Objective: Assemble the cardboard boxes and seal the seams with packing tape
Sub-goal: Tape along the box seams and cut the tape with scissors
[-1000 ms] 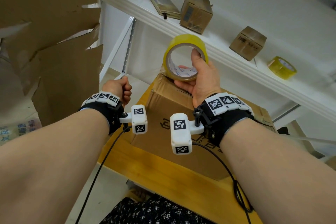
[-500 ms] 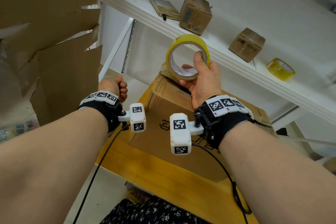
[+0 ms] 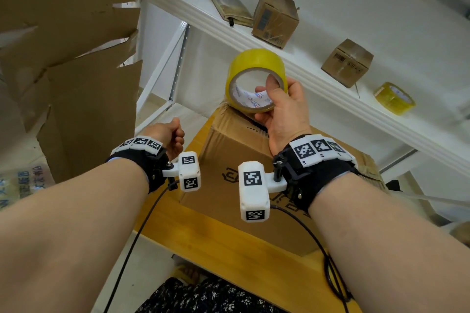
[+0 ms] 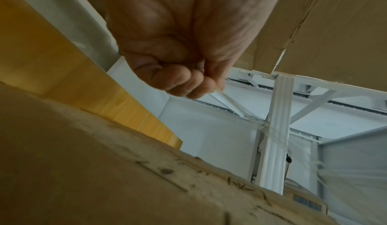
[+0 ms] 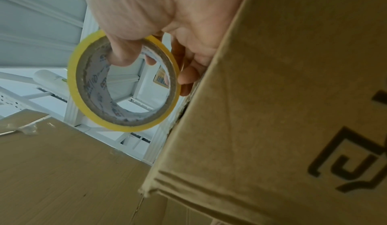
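Observation:
My right hand holds a yellow tape roll just above the far corner of a closed cardboard box. The thumb is hooked inside the core and the fingers wrap the outside; the right wrist view shows the same grip on the tape roll beside the box. My left hand is a fist to the left of the box. In the left wrist view a thin clear strand of tape runs from my left hand off to the right.
The box lies on a wooden table. A white shelf behind it carries two small boxes, a notebook and a second tape roll. Large flattened cardboard stands at the left.
My right hand has tipped the roll, so more of its yellow outer face shows. The left fist has barely moved.

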A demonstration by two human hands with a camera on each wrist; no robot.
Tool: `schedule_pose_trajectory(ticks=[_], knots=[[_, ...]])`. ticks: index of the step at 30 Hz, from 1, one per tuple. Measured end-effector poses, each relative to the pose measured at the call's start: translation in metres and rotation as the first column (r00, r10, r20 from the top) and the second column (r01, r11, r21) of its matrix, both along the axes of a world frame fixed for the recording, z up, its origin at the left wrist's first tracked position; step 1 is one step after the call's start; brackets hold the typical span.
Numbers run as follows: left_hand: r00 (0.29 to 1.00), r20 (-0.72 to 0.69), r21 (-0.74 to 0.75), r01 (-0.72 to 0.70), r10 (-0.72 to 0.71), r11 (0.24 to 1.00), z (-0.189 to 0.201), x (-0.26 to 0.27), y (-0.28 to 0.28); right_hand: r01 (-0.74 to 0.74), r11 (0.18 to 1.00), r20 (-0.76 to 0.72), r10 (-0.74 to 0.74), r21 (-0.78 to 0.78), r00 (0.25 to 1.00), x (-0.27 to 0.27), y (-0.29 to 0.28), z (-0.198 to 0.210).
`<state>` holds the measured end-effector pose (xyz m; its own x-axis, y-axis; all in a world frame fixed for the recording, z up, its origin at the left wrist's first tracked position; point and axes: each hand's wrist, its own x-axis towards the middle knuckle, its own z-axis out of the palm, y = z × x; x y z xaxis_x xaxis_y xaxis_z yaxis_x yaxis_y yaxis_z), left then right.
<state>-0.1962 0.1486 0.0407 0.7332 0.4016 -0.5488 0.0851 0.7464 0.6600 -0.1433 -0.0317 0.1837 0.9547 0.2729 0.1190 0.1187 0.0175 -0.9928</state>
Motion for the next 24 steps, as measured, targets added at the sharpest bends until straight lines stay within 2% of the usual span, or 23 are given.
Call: schedule_pose_trajectory(ticks=[3, 6, 8, 11, 14, 16, 18, 20, 22, 24], knots=[[0.997, -0.04, 0.009, 0.072, -0.071, 0.997, -0.01, 0.002, -0.004, -0.001, 1.0, 0.003, 0.001, -0.007, 1.0, 0.0, 0.001, -0.001], [0.969, -0.074, 0.077, 0.241, -0.236, 0.967, -0.02, 0.001, -0.016, -0.002, 1.0, 0.003, 0.002, -0.007, 1.0, 0.001, 0.001, -0.001], [0.948, -0.101, 0.202, 0.317, -0.303, 0.927, -0.02, 0.0, -0.03, -0.004, 1.0, 0.005, 0.004, -0.008, 1.0, 0.002, 0.001, -0.001], [0.944, -0.16, 0.481, 0.329, -0.288, 0.812, -0.016, 0.001, -0.041, -0.005, 1.0, 0.001, 0.005, -0.002, 1.0, 0.002, 0.0, -0.002], [0.941, -0.209, 0.614, 0.338, -0.265, 0.713, -0.017, 0.002, -0.042, -0.007, 1.0, -0.002, 0.007, 0.001, 1.0, 0.003, 0.0, -0.002], [0.944, -0.219, 0.647, 0.329, -0.245, 0.688, -0.015, 0.001, -0.044, -0.006, 1.0, -0.001, 0.006, -0.003, 1.0, 0.003, 0.0, -0.002], [0.926, -0.276, 0.651, 0.377, -0.257, 0.659, -0.011, 0.005, -0.045, -0.003, 1.0, 0.0, 0.003, -0.013, 1.0, 0.003, 0.0, -0.002], [0.888, -0.388, 0.617, 0.448, -0.245, 0.647, -0.015, 0.009, -0.039, 0.004, 1.0, 0.001, -0.004, -0.022, 1.0, 0.002, 0.0, -0.002], [0.833, -0.521, 0.543, 0.493, -0.188, 0.68, -0.024, 0.005, -0.029, 0.013, 1.0, -0.005, -0.013, -0.022, 1.0, 0.001, 0.0, -0.003], [0.801, -0.58, 0.573, 0.531, -0.149, 0.624, -0.032, 0.005, -0.019, 0.012, 1.0, -0.008, -0.012, -0.013, 1.0, 0.002, 0.0, -0.003]])
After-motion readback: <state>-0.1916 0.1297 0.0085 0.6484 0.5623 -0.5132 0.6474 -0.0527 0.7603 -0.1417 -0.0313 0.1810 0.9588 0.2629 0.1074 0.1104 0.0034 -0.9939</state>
